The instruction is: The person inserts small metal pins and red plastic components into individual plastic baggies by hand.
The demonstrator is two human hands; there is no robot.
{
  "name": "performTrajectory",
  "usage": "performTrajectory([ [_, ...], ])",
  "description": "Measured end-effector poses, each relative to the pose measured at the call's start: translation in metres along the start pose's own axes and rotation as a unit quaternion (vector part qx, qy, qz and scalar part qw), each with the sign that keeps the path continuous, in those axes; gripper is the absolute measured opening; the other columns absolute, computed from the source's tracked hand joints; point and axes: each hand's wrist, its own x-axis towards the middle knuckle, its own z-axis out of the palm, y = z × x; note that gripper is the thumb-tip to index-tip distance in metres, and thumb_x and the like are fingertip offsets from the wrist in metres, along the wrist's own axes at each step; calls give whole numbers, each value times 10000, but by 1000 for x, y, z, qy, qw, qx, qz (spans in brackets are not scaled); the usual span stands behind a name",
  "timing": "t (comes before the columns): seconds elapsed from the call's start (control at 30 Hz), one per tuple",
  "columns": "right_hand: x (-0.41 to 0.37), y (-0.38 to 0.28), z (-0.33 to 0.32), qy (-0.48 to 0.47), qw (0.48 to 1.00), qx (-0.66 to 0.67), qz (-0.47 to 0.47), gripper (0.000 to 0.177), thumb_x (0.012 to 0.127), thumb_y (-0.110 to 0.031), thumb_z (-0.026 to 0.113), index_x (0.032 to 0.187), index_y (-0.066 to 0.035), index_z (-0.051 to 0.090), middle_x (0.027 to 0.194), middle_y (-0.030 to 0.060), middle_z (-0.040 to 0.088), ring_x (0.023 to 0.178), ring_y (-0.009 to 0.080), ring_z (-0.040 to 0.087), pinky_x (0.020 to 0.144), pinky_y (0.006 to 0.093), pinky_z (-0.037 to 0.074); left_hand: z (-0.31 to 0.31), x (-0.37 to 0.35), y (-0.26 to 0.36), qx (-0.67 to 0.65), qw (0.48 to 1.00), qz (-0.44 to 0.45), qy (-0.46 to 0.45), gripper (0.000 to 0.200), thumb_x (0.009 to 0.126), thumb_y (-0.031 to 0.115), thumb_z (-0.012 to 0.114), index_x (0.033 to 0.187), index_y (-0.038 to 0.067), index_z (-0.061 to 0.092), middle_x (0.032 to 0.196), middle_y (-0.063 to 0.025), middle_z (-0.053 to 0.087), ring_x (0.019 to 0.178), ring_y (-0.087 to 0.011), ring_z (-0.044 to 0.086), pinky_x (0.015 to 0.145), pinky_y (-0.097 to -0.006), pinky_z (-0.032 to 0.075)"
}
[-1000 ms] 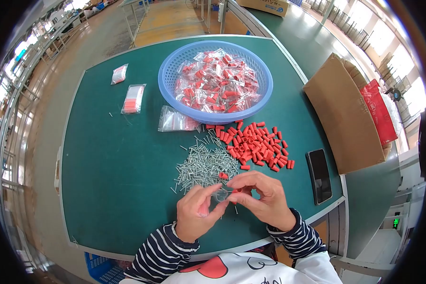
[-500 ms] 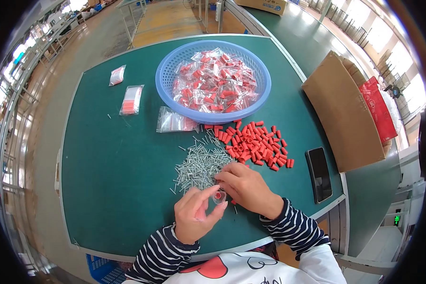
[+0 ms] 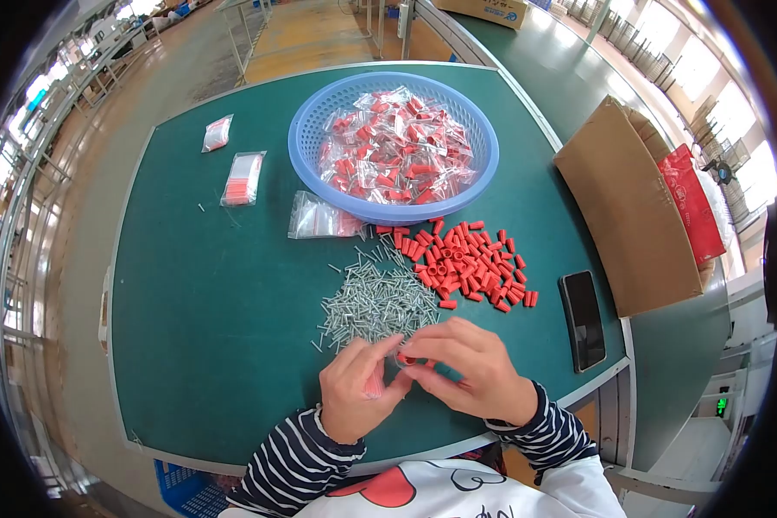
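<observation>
My left hand (image 3: 356, 394) and my right hand (image 3: 468, 363) meet near the table's front edge, both pinching a small clear plastic bag (image 3: 397, 356) with red pieces in it. Just beyond my fingers lies a pile of small silver screws (image 3: 373, 300). To its right is a heap of red plastic caps (image 3: 468, 263). A blue basket (image 3: 312, 168) farther back holds several filled clear bags with red caps.
A black phone (image 3: 582, 319) lies at the right on the green table (image 3: 207, 302). A cardboard box (image 3: 626, 207) and red bag (image 3: 691, 203) sit at the right edge. Three small bags (image 3: 243, 178) (image 3: 217, 133) (image 3: 319, 219) lie left of the basket.
My right hand reached forward to the screw pile half a second ago, then drew back to meet my left hand at the small bag.
</observation>
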Motion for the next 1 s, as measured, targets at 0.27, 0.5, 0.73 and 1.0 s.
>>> performTrajectory([
  [0.27, -12, -3, -7, -36, 990, 68, 120, 329, 820, -108, 752, 1127, -29, 661, 1026, 118, 652, 886, 233, 629, 755, 342, 521, -1, 1, 4, -28, 999, -6, 23, 377, 660, 22, 861, 980, 26, 661, 723, -34, 533, 614, -118, 481, 542, -255, 389],
  [0.5, -20, 9, 4, -93, 956, 216, 177, 366, 821, -110, 770, 1158, -23, 656, 1050, 88, 663, 904, 211, 628, 807, 327, 513, 3, -8, -7, -243, 966, -86, -6, 324, 746, 45, 858, 824, 27, 544, 782, -21, 535, 663, -67, 455, 580, -233, 374],
  [0.73, -24, 13, 7, -29, 965, 210, 153, 287, 822, -80, 763, 1093, -16, 694, 992, 94, 685, 866, 207, 632, 764, 314, 517, -3, -3, 3, -346, 924, -158, -37, 228, 792, 52, 824, 896, 4, 627, 810, -15, 553, 657, -51, 449, 584, -210, 358],
  [1.0, -23, 14, 10, 45, 974, 173, 141, 237, 825, -62, 757, 1059, -44, 726, 958, 79, 678, 878, 196, 626, 732, 298, 508, -9, 0, 1, -112, 992, -47, -34, 222, 772, -19, 796, 980, 33, 739, 755, -36, 584, 623, -93, 522, 540, -220, 391],
])
